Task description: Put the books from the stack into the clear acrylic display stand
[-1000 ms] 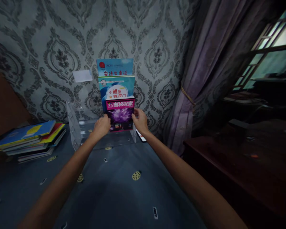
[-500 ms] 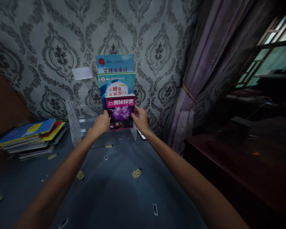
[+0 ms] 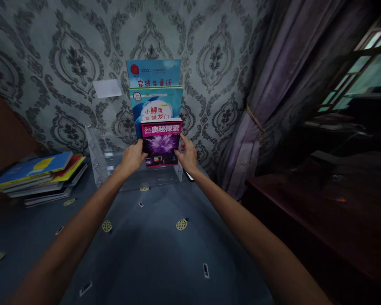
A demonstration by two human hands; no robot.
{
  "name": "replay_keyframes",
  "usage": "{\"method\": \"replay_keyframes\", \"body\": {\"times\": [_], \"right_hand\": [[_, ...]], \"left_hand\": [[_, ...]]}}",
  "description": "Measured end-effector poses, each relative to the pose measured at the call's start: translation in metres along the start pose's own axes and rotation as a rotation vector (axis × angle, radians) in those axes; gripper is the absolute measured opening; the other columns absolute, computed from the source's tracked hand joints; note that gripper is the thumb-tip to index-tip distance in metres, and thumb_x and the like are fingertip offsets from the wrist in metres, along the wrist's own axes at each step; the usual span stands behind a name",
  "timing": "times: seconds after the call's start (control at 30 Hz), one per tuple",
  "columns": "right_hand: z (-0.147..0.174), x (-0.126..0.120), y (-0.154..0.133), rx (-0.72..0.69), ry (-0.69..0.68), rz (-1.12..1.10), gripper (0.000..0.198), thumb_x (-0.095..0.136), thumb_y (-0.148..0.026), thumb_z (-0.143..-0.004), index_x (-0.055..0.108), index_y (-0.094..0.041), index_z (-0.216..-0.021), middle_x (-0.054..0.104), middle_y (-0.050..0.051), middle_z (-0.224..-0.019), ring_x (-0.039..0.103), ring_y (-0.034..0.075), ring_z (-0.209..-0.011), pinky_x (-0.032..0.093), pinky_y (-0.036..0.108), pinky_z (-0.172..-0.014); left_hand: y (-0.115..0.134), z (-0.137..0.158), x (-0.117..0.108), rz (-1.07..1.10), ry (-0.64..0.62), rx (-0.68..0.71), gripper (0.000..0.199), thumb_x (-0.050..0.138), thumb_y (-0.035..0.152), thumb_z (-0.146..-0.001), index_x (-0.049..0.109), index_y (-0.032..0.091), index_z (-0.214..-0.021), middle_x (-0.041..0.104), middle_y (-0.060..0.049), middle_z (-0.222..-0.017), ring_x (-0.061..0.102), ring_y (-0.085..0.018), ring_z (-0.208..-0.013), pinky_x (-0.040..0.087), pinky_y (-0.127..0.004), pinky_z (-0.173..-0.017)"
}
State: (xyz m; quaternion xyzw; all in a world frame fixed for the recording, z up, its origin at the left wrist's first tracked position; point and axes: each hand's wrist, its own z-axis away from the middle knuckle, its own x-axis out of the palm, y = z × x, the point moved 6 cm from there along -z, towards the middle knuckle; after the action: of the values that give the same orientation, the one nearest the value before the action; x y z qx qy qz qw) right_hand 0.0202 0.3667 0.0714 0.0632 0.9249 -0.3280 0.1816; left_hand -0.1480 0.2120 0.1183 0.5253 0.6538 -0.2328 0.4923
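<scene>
A book with a pink and purple cover (image 3: 161, 145) stands upright at the front of a clear plastic rack (image 3: 97, 163). My left hand (image 3: 132, 159) grips its left edge, and my right hand (image 3: 187, 154) pinches the right edge. Behind it rises a blue book with a white circle on the cover (image 3: 174, 101). Farther back and higher is a light-blue book with red lettering (image 3: 154, 72). The fingers behind the pink and purple book are partly hidden.
To the left, a stack of books (image 3: 47, 173) lies on the dark blue tablecloth (image 3: 146, 254). Patterned wallpaper (image 3: 209, 72) is close behind the rack. A purple curtain (image 3: 241, 156) and a dark red table (image 3: 288, 203) are at right. A phone-like object lies partly hidden beside my right hand.
The view has tilted slightly down and nearer. Both hands keep their hold on the pink and purple book, which has hardly shifted against the rack.
</scene>
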Motion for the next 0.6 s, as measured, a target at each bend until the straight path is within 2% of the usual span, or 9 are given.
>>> {"method": "replay_keyframes", "body": {"times": [0.17, 0.3, 0.5, 0.6], "right_hand": [[0.0003, 0.0003, 0.0019, -0.014, 0.041, -0.005, 0.072, 0.064, -0.013, -0.077, 0.051, -0.028, -0.146, 0.059, 0.006, -0.097, 0.058, 0.024, -0.085, 0.053, 0.047, -0.087], [0.0026, 0.0005, 0.0015, -0.033, 0.046, -0.020, 0.072, 0.063, -0.014, -0.079, 0.049, -0.028, -0.148, 0.059, 0.007, -0.100, 0.059, 0.025, -0.087, 0.053, 0.049, -0.087], [0.0056, 0.0006, 0.0022, -0.073, 0.059, -0.023, 0.063, 0.056, -0.017, -0.084, 0.050, -0.028, -0.146, 0.061, 0.007, -0.099, 0.059, 0.026, -0.090, 0.054, 0.049, -0.087], [0.0059, 0.0006, 0.0024, -0.080, 0.069, -0.028, 0.055, 0.053, -0.020, -0.089, 0.053, -0.028, -0.143, 0.061, 0.007, -0.098, 0.059, 0.026, -0.088, 0.055, 0.048, -0.086]], "left_hand": [[0.0013, 0.0029, -0.0030, -0.071, -0.032, -0.017, 0.037, 0.064, 0.026, -0.092, 0.052, 0.019, -0.127, 0.075, -0.012, -0.109, 0.069, -0.030, -0.109, 0.051, -0.038, -0.090], [0.0048, 0.0060, -0.0064, -0.137, -0.048, -0.012, 0.039, 0.060, 0.031, -0.095, 0.050, 0.018, -0.131, 0.073, -0.015, -0.115, 0.068, -0.031, -0.112, 0.051, -0.039, -0.092], [0.0083, 0.0083, -0.0096, -0.223, -0.053, -0.041, 0.039, 0.036, 0.041, -0.104, 0.055, 0.016, -0.127, 0.073, -0.019, -0.111, 0.070, -0.035, -0.105, 0.052, -0.042, -0.086], [0.0080, 0.0079, -0.0097, -0.198, -0.038, -0.057, 0.042, 0.031, 0.041, -0.105, 0.057, 0.016, -0.126, 0.074, -0.019, -0.108, 0.071, -0.035, -0.104, 0.052, -0.042, -0.086]]}}
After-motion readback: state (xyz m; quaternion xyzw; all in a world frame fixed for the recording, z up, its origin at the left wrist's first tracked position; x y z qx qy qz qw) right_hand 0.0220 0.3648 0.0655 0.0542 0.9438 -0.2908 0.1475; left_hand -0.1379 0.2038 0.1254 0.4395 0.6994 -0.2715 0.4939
